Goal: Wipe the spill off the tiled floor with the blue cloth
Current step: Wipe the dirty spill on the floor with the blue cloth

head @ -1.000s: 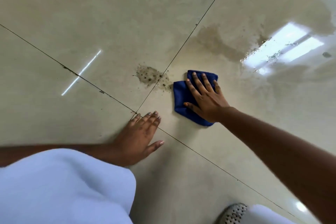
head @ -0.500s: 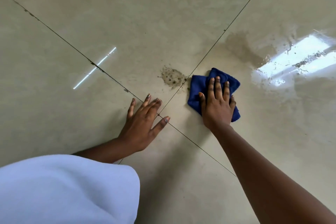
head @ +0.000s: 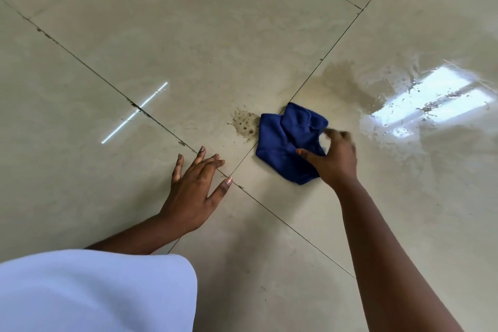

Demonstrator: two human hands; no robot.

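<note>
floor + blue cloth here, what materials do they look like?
Tiled floor: looks like glazed ceramic or polished porcelain, beige and glossy; it mirrors a window and a light strip, with dark grout lines between tiles. Blue cloth: soft matte fabric, possibly microfibre; it bunches into folds and shows no shine. Exact fibre can't be told.

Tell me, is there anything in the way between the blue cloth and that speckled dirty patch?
Nothing visible. The blue cloth, under the right hand, lies right beside the speckled patch, its left edge about touching it. Only bare tile surrounds them.
</note>
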